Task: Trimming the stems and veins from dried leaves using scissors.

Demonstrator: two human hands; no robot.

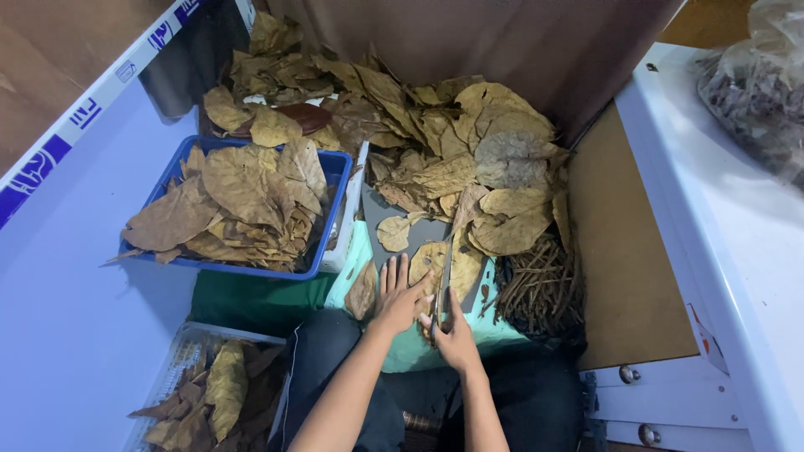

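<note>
Left hand [400,295] is lying flat, fingers spread, pinning a dry leaf [429,261] to the green mat [356,268] on the lap so it is not sliding; right hand [455,335] is curled shut around scissors [442,289], blades pointing away over that leaf. Leaf pile [452,142] is sitting ahead, blue bin [331,180] of leaves at left, stem heap [540,289] at right, all within reach.

Brown dry leaves [243,188] in a blue basket [335,172] (mint-green cloth [402,347] beside)

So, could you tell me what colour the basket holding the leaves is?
Blue basket, clearest in the head view.
</note>
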